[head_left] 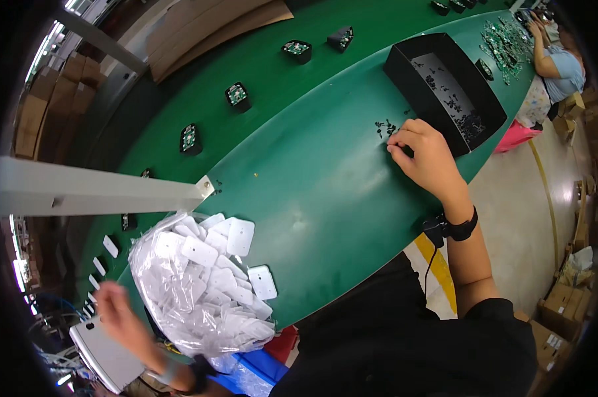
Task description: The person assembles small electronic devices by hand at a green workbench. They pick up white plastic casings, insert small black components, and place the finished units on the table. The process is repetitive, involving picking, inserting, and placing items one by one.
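My right hand (426, 155) pinches small black parts (385, 127) just beside one black tray (405, 83); my left hand (117, 311), blurred, grip unclear, is well away from it near one white panel (103, 357).

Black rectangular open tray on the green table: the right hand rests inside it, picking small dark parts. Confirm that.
Not quite. The head view shows the right hand outside the black rectangular open tray, on the green table beside it, picking small dark parts.
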### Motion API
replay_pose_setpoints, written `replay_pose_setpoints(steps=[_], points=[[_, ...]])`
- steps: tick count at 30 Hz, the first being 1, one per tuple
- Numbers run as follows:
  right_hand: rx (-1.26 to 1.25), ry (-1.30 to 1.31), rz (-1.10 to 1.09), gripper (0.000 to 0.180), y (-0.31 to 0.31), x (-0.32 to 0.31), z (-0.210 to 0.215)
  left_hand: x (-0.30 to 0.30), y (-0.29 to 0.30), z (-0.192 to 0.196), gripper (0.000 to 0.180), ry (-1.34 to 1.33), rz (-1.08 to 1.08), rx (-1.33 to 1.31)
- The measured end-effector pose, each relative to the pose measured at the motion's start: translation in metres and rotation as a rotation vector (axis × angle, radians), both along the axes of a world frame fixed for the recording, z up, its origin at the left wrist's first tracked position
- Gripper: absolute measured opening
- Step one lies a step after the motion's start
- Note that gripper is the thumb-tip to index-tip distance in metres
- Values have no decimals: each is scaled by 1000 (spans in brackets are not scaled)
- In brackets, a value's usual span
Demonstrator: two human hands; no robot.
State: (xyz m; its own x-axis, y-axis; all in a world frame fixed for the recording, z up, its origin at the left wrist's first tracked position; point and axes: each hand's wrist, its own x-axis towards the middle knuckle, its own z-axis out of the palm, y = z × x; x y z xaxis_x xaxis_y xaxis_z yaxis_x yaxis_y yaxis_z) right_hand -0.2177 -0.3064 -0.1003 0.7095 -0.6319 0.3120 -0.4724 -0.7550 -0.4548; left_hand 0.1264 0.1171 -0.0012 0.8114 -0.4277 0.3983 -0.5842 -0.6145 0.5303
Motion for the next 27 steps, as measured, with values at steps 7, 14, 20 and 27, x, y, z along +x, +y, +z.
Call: replay_pose_setpoints(steps=[7, 14, 20, 27], points=[[-131, 132, 178, 4, -2, -1, 8, -169, -61, -67, 19, 95, -232, 240], [-224, 251, 286, 3, -13, 15, 7, -180, -71, -84, 33, 60, -209, 354], [-129, 298, 357, 11, -20, 27, 19, -181, -78, -85, 36, 21, -214, 387], [-111, 285, 428, 12, -31, 21, 31, -184, -83, -86, 33, 68, -297, 396]])
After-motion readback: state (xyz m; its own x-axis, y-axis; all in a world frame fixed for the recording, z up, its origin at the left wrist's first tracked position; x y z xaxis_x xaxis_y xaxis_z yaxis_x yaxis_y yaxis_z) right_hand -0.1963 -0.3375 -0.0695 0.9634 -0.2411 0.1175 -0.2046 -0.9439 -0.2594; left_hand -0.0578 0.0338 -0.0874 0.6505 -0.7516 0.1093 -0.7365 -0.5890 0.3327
